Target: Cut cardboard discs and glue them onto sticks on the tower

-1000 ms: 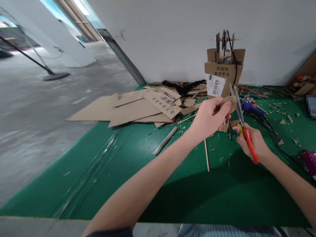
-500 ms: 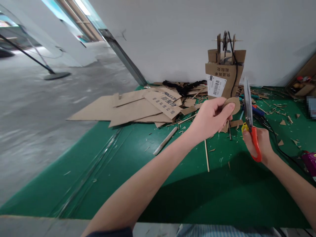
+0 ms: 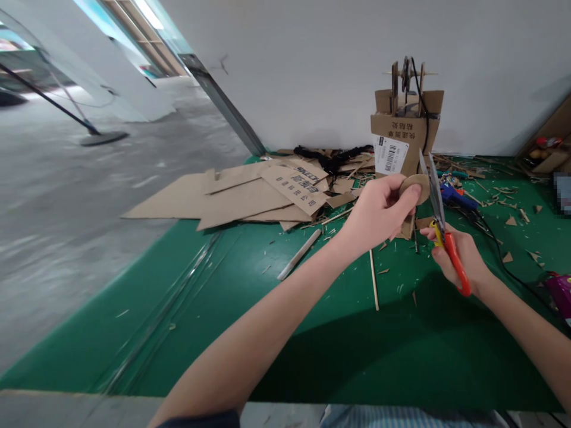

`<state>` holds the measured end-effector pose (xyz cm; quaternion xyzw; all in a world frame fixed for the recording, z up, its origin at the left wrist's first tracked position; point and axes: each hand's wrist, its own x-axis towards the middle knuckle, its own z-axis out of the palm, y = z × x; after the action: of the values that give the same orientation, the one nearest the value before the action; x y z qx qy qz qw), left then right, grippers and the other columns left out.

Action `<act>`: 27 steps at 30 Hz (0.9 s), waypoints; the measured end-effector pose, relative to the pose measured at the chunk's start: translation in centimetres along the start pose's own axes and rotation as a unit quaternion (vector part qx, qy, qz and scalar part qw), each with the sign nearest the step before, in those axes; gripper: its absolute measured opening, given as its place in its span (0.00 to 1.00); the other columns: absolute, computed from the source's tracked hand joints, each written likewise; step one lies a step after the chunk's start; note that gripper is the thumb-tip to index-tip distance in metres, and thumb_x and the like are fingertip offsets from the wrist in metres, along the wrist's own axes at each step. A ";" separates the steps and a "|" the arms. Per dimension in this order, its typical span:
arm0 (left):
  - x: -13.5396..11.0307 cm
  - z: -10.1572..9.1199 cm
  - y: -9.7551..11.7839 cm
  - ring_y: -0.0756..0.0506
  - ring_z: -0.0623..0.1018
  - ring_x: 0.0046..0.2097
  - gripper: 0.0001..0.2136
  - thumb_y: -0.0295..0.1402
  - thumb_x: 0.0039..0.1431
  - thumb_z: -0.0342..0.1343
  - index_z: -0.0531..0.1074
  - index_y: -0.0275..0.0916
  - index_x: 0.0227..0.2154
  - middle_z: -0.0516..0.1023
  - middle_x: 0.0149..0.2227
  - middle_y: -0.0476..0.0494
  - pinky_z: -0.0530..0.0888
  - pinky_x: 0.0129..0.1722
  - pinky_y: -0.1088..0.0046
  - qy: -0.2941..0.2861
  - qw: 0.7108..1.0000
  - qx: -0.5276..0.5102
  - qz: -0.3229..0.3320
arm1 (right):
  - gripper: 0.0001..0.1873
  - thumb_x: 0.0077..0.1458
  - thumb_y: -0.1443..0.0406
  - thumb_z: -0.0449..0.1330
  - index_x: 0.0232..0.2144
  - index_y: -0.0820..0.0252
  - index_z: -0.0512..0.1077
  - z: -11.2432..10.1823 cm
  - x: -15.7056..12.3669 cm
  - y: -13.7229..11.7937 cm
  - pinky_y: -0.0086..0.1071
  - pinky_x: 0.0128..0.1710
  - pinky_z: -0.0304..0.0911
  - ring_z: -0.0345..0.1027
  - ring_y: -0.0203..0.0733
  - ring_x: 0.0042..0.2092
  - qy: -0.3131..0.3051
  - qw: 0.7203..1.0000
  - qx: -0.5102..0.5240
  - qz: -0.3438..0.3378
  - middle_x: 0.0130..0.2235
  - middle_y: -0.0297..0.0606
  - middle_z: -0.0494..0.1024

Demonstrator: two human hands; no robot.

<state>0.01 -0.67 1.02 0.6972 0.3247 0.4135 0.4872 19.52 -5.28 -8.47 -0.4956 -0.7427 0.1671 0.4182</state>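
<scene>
Holds small cardboard disc [image 3: 422, 183] in L hand [image 3: 386, 205], pinched btwn thumb & fingers, up off green table [image 3: 200, 321], in front of upright cardboard box [image 3: 414, 153]. Looks flat, plain brown, w/ rounded rim, partly hidden under thumb. Grips scissors [image 3: 441, 220] in R hand [image 3: 466, 258], clamped round orange & yellow handles; points metal blades up, w/ tips apart, right next to disc's R rim. Can't tell if caught btwn blades or just alongside. Has open room below both hands, down to tabletop, also btwn forearms & toward front edge. Gets tighter at back: runs up against box w/ white barcode label & wheel on top, plus blue glue gun [image 3: 458, 197] w/ black cable, just R of scissors. Also crowded at back L by stacked cardboard sheets [image 3: 250, 199], seen jutting past L table edge. Shows on tabletop a pale flat stick [image 3: 300, 255] & thin wooden stick [image 3: 373, 279], either side of L forearm, w/ scraps & slivers strewn esp. at back R. Backs onto pale wall [image 3: 312, 77]. Shows purple packet [image 3: 559, 294] at R, partly cut off; at far L, grey floor [image 3: 147, 148] w/ round stand base [image 3: 104, 139], a bit blurry.
</scene>
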 end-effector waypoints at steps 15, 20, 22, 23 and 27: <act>0.2 -0.5 -0.3 0.58 0.62 0.14 0.13 0.31 0.67 0.51 0.61 0.40 0.24 0.63 0.22 0.54 0.56 0.12 0.80 -0.013 0.999 0.032 0.015 | 0.18 0.61 0.49 0.55 0.34 0.57 0.70 0.0 -0.1 -0.1 0.35 0.31 0.68 0.76 0.45 0.31 -0.014 1.000 0.003 0.009 0.34 0.41 0.78; 0.1 -0.2 -0.7 0.59 0.63 0.14 0.13 0.33 0.68 0.51 0.61 0.40 0.25 0.66 0.23 0.55 0.58 0.11 0.81 -0.024 1.000 0.001 0.015 | 0.24 0.66 0.50 0.49 0.26 0.57 0.71 -0.2 -0.1 -0.9 0.33 0.26 0.63 0.70 0.39 0.25 -0.021 1.000 -0.016 0.009 0.27 0.38 0.74; 0.1 0.0 -0.8 0.60 0.62 0.13 0.13 0.33 0.68 0.51 0.61 0.40 0.26 0.67 0.24 0.55 0.59 0.11 0.82 -0.024 1.000 -0.014 0.013 | 0.26 0.67 0.50 0.48 0.24 0.57 0.70 -0.2 -0.1 -1.0 0.33 0.26 0.62 0.68 0.39 0.24 -0.021 0.999 -0.037 0.006 0.26 0.38 0.73; 0.2 0.0 -0.9 0.60 0.62 0.13 0.13 0.33 0.69 0.51 0.61 0.40 0.26 0.67 0.24 0.55 0.58 0.11 0.82 -0.024 0.999 -0.019 0.012 | 0.26 0.67 0.49 0.48 0.23 0.57 0.69 -0.2 -0.1 -1.0 0.32 0.26 0.61 0.68 0.39 0.23 -0.021 0.999 -0.049 0.004 0.25 0.38 0.73; 0.2 0.0 -1.1 0.60 0.62 0.14 0.14 0.34 0.68 0.52 0.62 0.40 0.25 0.67 0.24 0.55 0.58 0.11 0.81 -0.026 0.999 -0.027 0.010 | 0.28 0.67 0.48 0.47 0.18 0.55 0.60 -0.2 -0.1 -0.7 0.31 0.20 0.51 0.57 0.35 0.18 0.016 0.995 -0.101 -0.006 0.19 0.34 0.65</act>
<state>0.06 -0.18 0.06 0.6978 0.2940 0.4083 0.5099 19.28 -5.72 -7.91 -0.5332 -0.7521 0.0808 0.3788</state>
